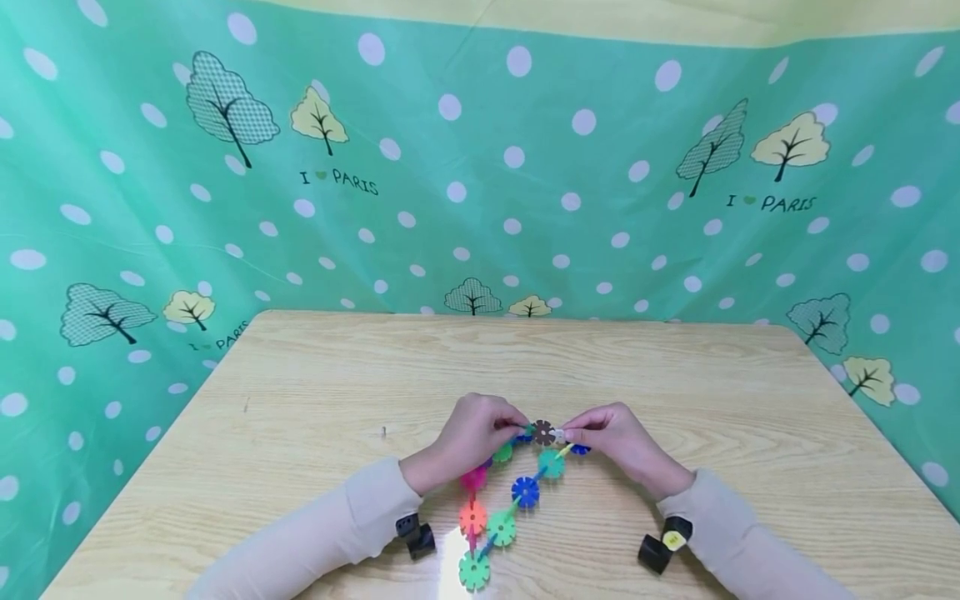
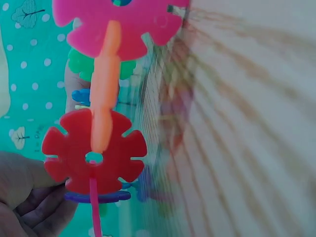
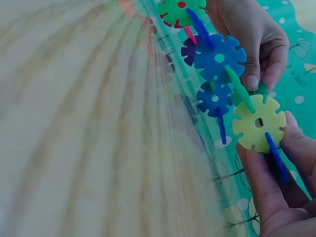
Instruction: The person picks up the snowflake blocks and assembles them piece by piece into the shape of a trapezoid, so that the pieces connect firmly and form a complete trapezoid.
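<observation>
A chain of interlocking notched plastic discs lies in a narrow loop on the table in the head view, with a green disc nearest me. At the far end a brown disc sits between the two hands. My left hand pinches a small green disc on its left side. From the other side my right hand pinches a white disc, mostly covered by the fingers. Close in the left wrist view are a red disc and a pink disc. A pale yellow-green disc partly hides the right fingers.
The wooden table reaches back to a green dotted curtain. A small dark mark or bit shows left of the hands. Black wrist cameras hang under both sleeves, close to the tabletop.
</observation>
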Available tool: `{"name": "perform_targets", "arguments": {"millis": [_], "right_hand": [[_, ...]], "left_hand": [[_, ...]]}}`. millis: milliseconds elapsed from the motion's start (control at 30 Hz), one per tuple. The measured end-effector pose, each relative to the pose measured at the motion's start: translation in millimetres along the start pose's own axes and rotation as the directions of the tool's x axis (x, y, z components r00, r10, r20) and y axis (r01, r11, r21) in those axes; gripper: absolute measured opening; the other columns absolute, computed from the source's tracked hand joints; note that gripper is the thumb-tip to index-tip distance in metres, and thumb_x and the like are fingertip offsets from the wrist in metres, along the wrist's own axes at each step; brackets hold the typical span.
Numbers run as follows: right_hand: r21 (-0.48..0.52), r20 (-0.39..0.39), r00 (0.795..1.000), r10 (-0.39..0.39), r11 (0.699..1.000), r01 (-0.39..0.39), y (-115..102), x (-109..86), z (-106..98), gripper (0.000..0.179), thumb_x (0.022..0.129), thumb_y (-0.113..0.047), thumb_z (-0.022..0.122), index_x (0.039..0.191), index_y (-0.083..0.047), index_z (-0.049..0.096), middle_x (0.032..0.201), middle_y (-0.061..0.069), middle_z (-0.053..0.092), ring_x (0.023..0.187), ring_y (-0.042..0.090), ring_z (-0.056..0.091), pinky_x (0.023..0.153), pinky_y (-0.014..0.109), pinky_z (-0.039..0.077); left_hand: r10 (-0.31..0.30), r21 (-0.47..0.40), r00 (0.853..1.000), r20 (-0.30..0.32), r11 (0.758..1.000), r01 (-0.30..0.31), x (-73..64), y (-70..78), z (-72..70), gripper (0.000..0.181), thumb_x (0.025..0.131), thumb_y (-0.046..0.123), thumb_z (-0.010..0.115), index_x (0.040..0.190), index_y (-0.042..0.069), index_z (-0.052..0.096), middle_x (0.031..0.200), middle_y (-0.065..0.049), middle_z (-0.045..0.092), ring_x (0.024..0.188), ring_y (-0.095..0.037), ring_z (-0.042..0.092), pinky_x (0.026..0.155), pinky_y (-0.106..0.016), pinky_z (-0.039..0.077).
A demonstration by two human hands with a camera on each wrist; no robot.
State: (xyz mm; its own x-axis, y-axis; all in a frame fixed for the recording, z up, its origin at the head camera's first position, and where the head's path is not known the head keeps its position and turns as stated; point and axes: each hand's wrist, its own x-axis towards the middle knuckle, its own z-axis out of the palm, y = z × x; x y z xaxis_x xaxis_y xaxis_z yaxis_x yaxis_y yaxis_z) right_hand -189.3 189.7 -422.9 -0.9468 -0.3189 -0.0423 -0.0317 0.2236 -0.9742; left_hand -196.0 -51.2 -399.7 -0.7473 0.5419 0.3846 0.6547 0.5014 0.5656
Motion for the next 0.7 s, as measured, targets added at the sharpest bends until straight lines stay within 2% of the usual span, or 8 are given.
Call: {"name": "perform_targets", "arguments": {"millis": [167,300,400,567,700], "right_hand": [[-0.012,-0.004,1.0,0.006,1.0,-0.006,-4.3,0.2,0.7,0.027,0.083,-0.011,0.072,0.096,0.012,0.067,0.09,0.018,0.07,0.075,0.01,0.064,0.067,0.024,0.053],[-0.025,0.003,1.0,0.009,1.0,-0.009,-5.0,1.8,-0.8,0.027,0.082,-0.014,0.073,0.095,0.01,0.069,0.088,0.012,0.071,0.074,0.01,0.063,0.066,0.023,0.053],[-0.023,0.041,0.999,0.029,0.999,-0.028,-4.8,2.8,-2.6,0.026,0.081,-0.014,0.073,0.095,0.008,0.068,0.086,0.007,0.071,0.073,0.011,0.063,0.064,0.024,0.052],[0.012,0.124,0.989,0.078,0.997,-0.081,-5.2,4.3,-3.7,0.034,0.084,-0.015,0.07,0.107,0.008,0.061,0.095,0.004,0.068,0.084,0.015,0.063,0.07,0.026,0.052],[0.009,0.12,0.985,0.121,0.992,-0.123,-7.7,6.6,-2.2,0.041,0.088,-0.024,0.066,0.114,0.007,0.058,0.1,0.005,0.068,0.092,0.015,0.062,0.078,0.025,0.051]], "left_hand": [[0.012,0.007,1.0,0.013,1.0,-0.012,0.0,2.5,-0.4,0.006,0.081,0.005,0.072,0.086,0.008,0.075,0.083,-0.001,0.072,0.072,-0.007,0.066,0.066,-0.012,0.05],[-0.004,0.004,1.0,0.018,1.0,0.004,0.3,2.5,1.0,0.007,0.082,0.006,0.072,0.087,0.008,0.075,0.083,-0.001,0.072,0.073,-0.007,0.066,0.067,-0.012,0.05],[-0.025,-0.02,1.0,0.018,0.999,0.025,0.8,1.0,2.1,0.007,0.081,0.005,0.072,0.087,0.008,0.075,0.084,-0.002,0.073,0.073,-0.007,0.066,0.067,-0.013,0.05],[-0.051,-0.053,0.998,0.031,0.997,0.053,2.6,0.7,1.1,0.008,0.082,0.004,0.072,0.088,0.008,0.075,0.085,-0.002,0.073,0.075,-0.006,0.067,0.068,-0.014,0.051],[-0.055,-0.071,0.997,0.044,0.996,0.058,4.4,2.0,0.1,0.01,0.081,0.003,0.071,0.088,0.009,0.075,0.085,-0.001,0.073,0.077,-0.007,0.067,0.07,-0.019,0.054]]}}
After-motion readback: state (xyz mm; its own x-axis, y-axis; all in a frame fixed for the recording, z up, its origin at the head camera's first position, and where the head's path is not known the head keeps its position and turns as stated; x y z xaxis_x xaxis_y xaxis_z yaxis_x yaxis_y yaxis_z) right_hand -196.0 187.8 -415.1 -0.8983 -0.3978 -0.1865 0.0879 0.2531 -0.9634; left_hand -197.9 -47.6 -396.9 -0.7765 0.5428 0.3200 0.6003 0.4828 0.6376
